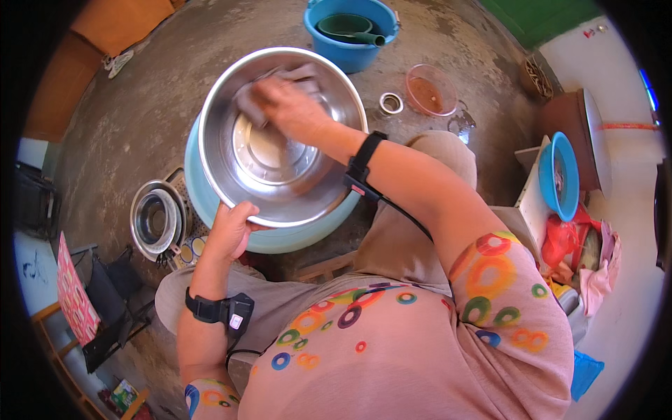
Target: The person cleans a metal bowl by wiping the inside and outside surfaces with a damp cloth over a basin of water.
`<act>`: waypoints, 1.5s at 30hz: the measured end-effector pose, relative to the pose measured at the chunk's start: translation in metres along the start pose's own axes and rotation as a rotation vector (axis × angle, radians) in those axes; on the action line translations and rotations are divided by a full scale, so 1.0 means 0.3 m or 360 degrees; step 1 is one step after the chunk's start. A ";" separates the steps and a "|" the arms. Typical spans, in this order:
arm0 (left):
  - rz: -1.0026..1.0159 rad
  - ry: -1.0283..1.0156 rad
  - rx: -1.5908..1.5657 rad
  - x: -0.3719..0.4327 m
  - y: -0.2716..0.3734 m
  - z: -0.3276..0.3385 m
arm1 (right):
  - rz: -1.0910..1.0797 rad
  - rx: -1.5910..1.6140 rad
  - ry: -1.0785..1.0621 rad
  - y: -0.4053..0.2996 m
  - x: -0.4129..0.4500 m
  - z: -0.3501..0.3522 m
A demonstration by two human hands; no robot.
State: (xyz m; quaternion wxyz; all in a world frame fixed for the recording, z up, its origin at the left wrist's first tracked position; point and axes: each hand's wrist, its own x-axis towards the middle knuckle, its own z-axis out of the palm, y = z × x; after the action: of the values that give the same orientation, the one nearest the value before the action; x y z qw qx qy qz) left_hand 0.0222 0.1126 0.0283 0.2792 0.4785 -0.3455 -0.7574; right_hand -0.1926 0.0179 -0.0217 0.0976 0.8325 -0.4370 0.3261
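A large stainless steel basin is tilted towards me above a pale blue plastic tub. My left hand grips its near rim, thumb on the inside edge. Inside the basin, my right hand presses a greyish cloth against the far wall. That hand is slightly blurred, and the cloth hides part of the steel. A little cloudy liquid or a yellowish reflection shows on the basin's bottom; I cannot tell which.
Ahead stands a blue bucket holding a dark green dipper. Right of it are a small metal cup and a clear bowl of brownish liquid. Stacked metal bowls sit at left; a blue basin rests at right.
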 end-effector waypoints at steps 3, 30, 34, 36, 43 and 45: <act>0.0118 -0.0010 -0.0070 0.024 0.008 -0.035 | 0.0384 -0.0233 -0.0355 -0.030 -0.064 0.042; -0.0061 -0.0159 0.0264 0.045 -0.025 0.024 | 0.0691 0.0909 0.0063 -0.174 0.029 0.032; 0.0039 -0.0215 0.0352 0.070 -0.061 0.037 | 0.1003 0.0896 0.0106 -0.184 0.027 0.026; 0.0076 -0.0106 0.0313 0.061 -0.046 0.035 | 0.0864 0.1287 -0.0321 -0.281 -0.015 -0.013; 0.0265 -0.0026 0.0356 0.061 -0.028 0.017 | -0.0156 0.0431 -0.0364 -0.124 -0.022 -0.007; 0.0221 -0.0094 0.0303 0.044 -0.020 0.033 | 0.0056 0.0146 -0.0097 -0.059 0.015 0.013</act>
State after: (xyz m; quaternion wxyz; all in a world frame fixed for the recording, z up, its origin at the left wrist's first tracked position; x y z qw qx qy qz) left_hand 0.0075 0.1088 0.0195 0.2738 0.4553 -0.4563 -0.7138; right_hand -0.1751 0.0237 -0.0196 0.0402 0.8379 -0.4389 0.3219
